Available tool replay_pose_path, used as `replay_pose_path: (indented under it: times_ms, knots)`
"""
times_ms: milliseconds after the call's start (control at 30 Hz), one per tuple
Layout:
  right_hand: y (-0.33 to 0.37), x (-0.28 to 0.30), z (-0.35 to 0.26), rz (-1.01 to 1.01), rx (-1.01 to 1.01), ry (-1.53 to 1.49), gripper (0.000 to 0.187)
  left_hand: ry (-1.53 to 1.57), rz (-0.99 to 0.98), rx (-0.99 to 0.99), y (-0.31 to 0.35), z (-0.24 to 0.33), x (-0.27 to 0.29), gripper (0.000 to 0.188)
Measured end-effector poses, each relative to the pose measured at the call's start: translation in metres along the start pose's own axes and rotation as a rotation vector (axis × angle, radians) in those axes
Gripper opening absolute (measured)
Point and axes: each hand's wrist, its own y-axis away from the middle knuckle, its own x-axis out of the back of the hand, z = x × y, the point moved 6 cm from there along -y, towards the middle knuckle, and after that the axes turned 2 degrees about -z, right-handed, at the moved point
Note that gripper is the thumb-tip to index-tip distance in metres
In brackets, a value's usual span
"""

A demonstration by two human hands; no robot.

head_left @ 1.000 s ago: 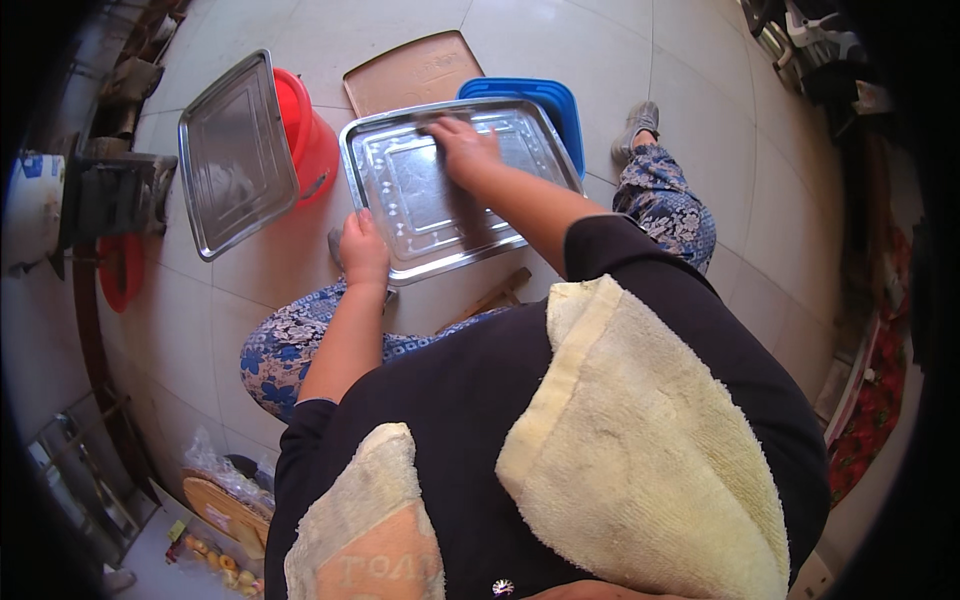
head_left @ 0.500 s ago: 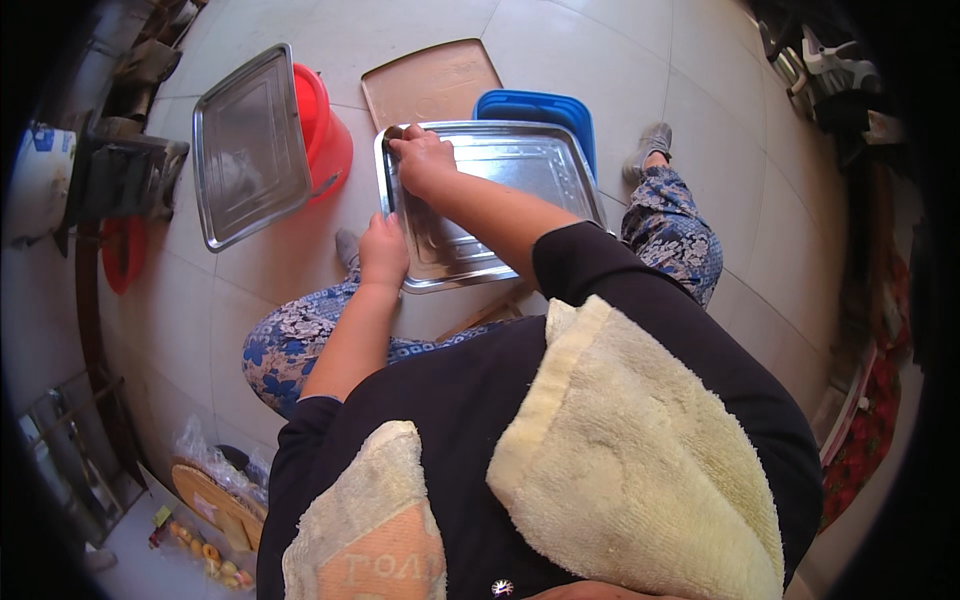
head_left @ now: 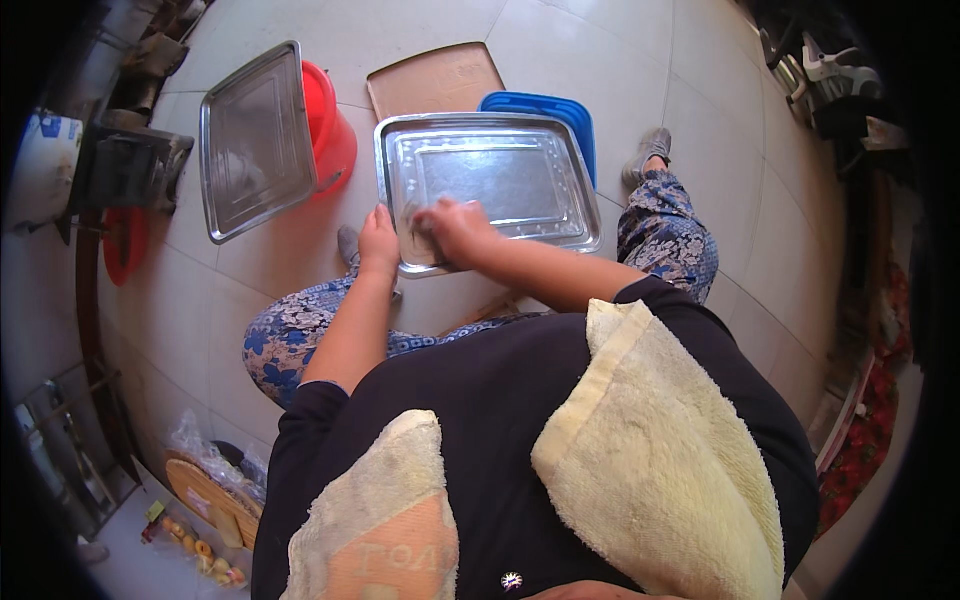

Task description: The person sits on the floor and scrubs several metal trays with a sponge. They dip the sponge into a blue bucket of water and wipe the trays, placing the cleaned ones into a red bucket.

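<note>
- The shiny tray (head_left: 490, 172) is clamped at its left rim by fingers of the left hand (head_left: 378, 243).
- Over its near-left part, the right hand (head_left: 458, 230) is blurred; finger state cannot be told.
- Left of it, a red bucket (head_left: 336, 148) is partly blocked by a grey tray (head_left: 258, 140).
- Beyond it, a blue tub (head_left: 582, 128) is partly hidden.

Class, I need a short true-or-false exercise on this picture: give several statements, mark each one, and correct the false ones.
1. The left hand is at the left edge of the shiny metal tray. True.
2. The right hand is at the tray's far right corner. False: it is over the near left part.
3. A second metal tray partly hides a red bucket. True.
4. The blue tub is left of the red bucket. False: it is to the right.
5. A pale yellow towel lies over the dark top. True.
</note>
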Motion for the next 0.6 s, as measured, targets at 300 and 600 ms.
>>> replay_pose_path:
  times_ms: [300,600]
  knots:
    - [-0.020,0.026,0.018,-0.033,-0.350,-1.372,0.038,0.626,-0.491,0.288,0.056,0.067,-0.019,0.045]
    - [-0.064,0.025,0.007,0.005,-0.189,-1.029,0.034,0.576,-0.622,0.221,0.060,0.090,-0.030,0.053]
